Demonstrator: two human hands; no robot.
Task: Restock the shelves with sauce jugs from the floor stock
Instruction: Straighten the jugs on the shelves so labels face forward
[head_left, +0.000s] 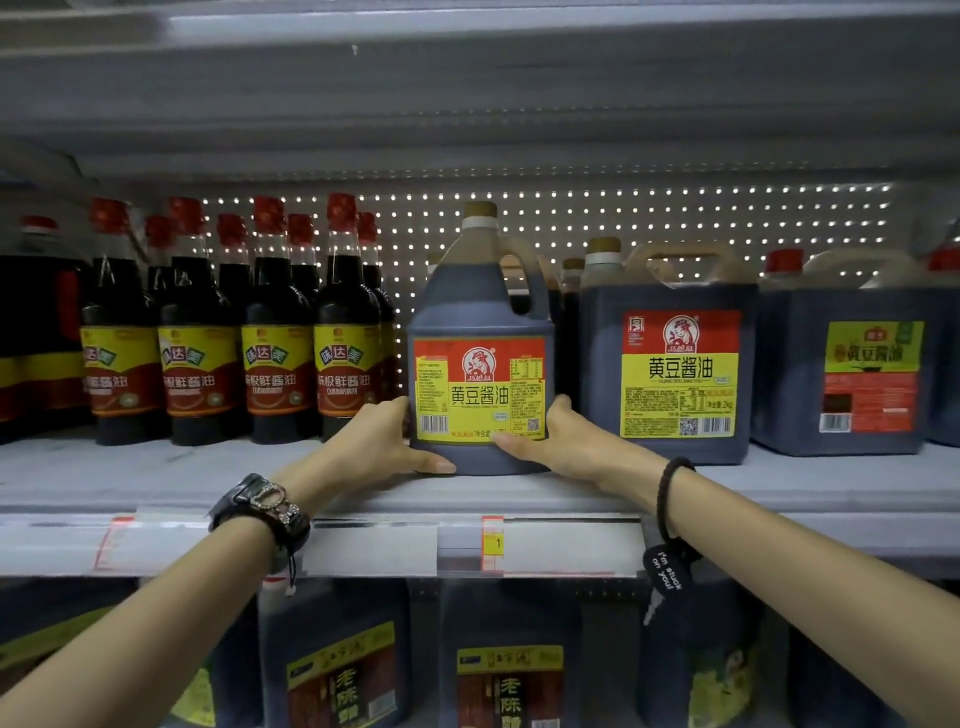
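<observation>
A: What was seen nearest the camera?

B: Two bare forearms were stretched forward and up. A dark watch (265, 512) was worn on the left wrist, a black cord bracelet (670, 499) with a small tag on the right.

A: And the hands?

B: The left hand (379, 441) was pressed flat against the lower left side of a sauce jug (480, 358), thumb laid along its base. The right hand (550, 436) was cupped against the lower right side, thumb across the front label. The jug was held between both palms (neither hand was closed round the handle).

A: Where was the jug placed?

B: It was stood upright near the front edge of the shelf (156, 483), at about 12 o'clock from the hands, its bottom apparently resting on the board.

A: What was arranged around it?

B: At its 9 o'clock, a row of red-capped bottles (280, 332) was lined up. At its 3 o'clock, a wider jug (670, 358) with the same red-and-yellow label was set slightly deeper. Behind everything, a perforated back panel (571, 218) was visible.
</observation>
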